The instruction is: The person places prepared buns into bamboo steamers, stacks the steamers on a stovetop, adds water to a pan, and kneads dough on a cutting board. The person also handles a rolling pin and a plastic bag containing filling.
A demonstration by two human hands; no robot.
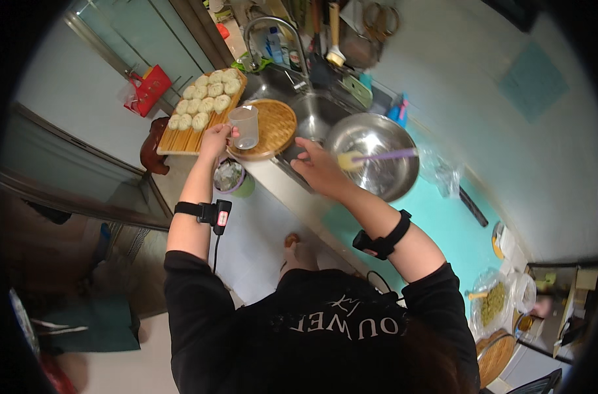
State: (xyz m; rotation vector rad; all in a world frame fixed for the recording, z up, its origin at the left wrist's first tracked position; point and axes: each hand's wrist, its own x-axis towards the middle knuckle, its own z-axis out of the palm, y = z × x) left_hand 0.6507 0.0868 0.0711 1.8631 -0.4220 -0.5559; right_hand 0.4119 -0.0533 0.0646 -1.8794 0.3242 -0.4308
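My left hand [217, 140] grips the handle of a clear plastic measuring cup [245, 129], which looks empty. The cup is over a round woven bamboo tray [274, 125] beside the sink. Left of it, a slatted bamboo board [181, 140] carries rows of pleated buns [200, 101]. My right hand [318, 165] is in the air at the counter edge, fingers apart and holding nothing. Just right of it stands a large stainless steel bowl [392, 170]. A spatula with a purple handle [385, 154] and pale yellow head lies across that bowl.
A double-basin steel sink [316, 115] with a curved faucet [279, 20] is ahead. On the turquoise counter [402, 241] lie a plastic bag [444, 175], a dark rod [474, 207] and a bag-lined container of chopped filling [492, 303]. A lined bin [232, 180] stands below the tray.
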